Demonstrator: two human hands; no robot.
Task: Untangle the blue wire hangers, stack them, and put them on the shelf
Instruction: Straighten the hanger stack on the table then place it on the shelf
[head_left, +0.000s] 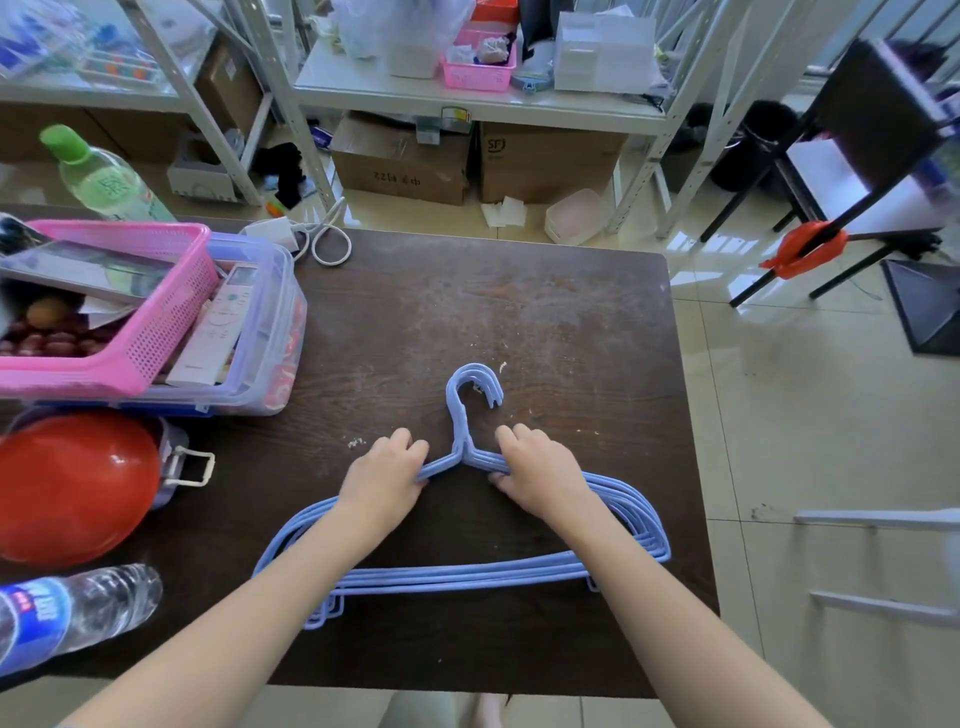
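Your left hand (383, 478) and right hand (537, 475) each pinch the stacked blue hangers (467, 574) by their shoulders; the exact count is unclear, roughly five.

The hanger shoulders (618, 499) are partly covered by the hands (384, 480) and forearms. The water bottle (78, 613) is cut off at the left edge. The black chair (878, 119) is blurred.
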